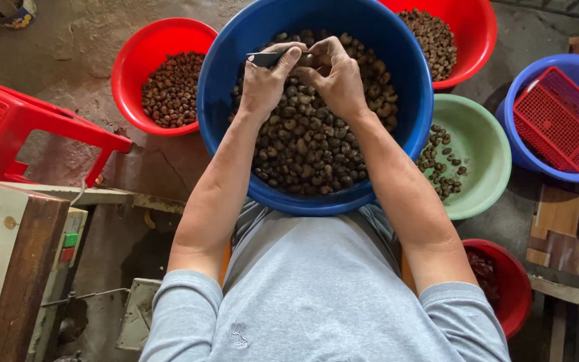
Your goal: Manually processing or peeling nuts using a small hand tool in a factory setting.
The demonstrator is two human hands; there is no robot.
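A large blue basin point(229, 74) rests on my lap, filled with dark brown nuts point(309, 144). Both hands hover over the far side of the pile. My left hand point(266, 77) grips a small dark-bladed knife point(266, 59) pointing left. My right hand point(336, 77) pinches a single nut point(306, 60) against the blade, fingers curled around it. My forearms reach over the basin's near rim.
A red bowl of brown nuts point(169, 90) sits at left, another red basin point(467, 33) behind right. A green bowl point(487, 144) holds several nuts. A blue basin with a red basket point(557, 117) stands right. A red stool point(15, 124) and a wooden bench point(15, 261) are left.
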